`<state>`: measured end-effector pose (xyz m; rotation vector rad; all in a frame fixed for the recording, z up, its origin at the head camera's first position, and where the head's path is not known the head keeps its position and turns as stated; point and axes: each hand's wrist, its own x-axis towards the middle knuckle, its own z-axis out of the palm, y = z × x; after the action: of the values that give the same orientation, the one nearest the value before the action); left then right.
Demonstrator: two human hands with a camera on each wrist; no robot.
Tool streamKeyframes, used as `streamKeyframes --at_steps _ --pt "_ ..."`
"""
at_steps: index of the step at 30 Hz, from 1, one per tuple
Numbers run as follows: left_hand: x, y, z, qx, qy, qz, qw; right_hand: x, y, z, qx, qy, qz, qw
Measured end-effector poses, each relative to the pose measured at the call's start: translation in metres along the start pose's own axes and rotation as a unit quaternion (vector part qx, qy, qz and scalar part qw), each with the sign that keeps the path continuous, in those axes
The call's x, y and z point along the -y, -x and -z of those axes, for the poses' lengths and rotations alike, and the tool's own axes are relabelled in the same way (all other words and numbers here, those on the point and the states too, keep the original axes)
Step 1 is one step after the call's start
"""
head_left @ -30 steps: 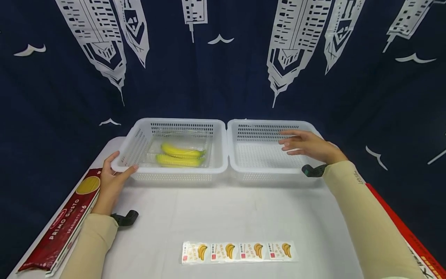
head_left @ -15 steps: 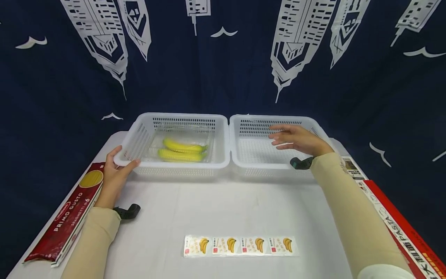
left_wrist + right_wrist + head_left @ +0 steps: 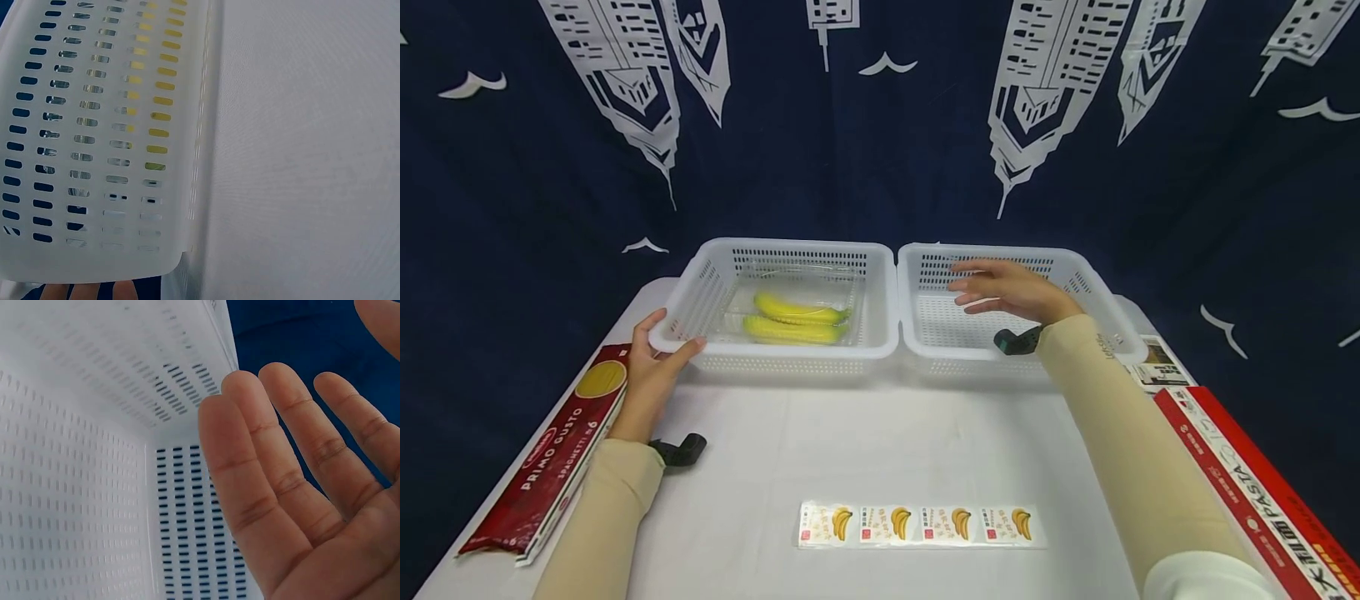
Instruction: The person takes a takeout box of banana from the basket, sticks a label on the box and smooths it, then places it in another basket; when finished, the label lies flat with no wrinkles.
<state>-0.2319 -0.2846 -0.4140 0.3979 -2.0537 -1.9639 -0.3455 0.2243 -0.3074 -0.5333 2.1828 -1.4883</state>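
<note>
My left hand (image 3: 651, 383) grips the front left corner of a white perforated plastic basket (image 3: 790, 365). Fingertips (image 3: 84, 292) show below that basket's edge in the left wrist view. Inside lies a clear plastic clamshell container (image 3: 820, 282) with two yellow bananas (image 3: 801, 314) in it. Over a second white basket (image 3: 936, 321), standing right beside the first, hovers my right hand (image 3: 1011, 292). Its fingers are extended and apart, with nothing held, as the right wrist view also shows above the basket's slotted wall (image 3: 187, 519).
A strip of banana-printed labels (image 3: 921, 525) lies near the front of the white table (image 3: 865, 442). Along the left edge rests a red spaghetti packet (image 3: 550, 458). Red and white pasta packaging (image 3: 1255, 492) lies along the right edge. A navy patterned curtain (image 3: 820, 158) hangs behind.
My right hand has moved left across the right basket, from its right side toward its middle. The left hand keeps its hold on the left basket's corner. The head view has shifted slightly.
</note>
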Motion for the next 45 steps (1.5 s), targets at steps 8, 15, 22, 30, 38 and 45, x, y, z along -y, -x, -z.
streamKeyframes --at_steps 8,15,22,30,38,45 --pt "0.001 -0.001 0.001 0.003 -0.003 0.003 1.0000 0.010 -0.018 -0.019 0.011 0.005 0.007 0.9999" --pt "0.000 -0.001 0.000 0.008 0.012 0.000 0.9999 0.017 -0.034 -0.037 0.005 -0.012 0.012 0.9998" --pt "0.000 -0.001 0.000 0.005 -0.001 0.001 1.0000 0.026 -0.050 -0.054 0.000 -0.011 0.018 0.9998" --pt "-0.002 0.001 -0.001 0.003 0.005 -0.002 1.0000 0.039 -0.066 -0.077 -0.002 -0.021 -0.004 0.9998" --pt "-0.002 0.001 -0.003 0.003 0.007 -0.003 1.0000 0.051 -0.078 -0.101 0.010 -0.035 -0.039 0.9986" --pt "-0.002 0.001 -0.001 0.003 -0.001 -0.004 1.0000 0.064 -0.088 -0.118 -0.004 -0.016 -0.092 0.9956"
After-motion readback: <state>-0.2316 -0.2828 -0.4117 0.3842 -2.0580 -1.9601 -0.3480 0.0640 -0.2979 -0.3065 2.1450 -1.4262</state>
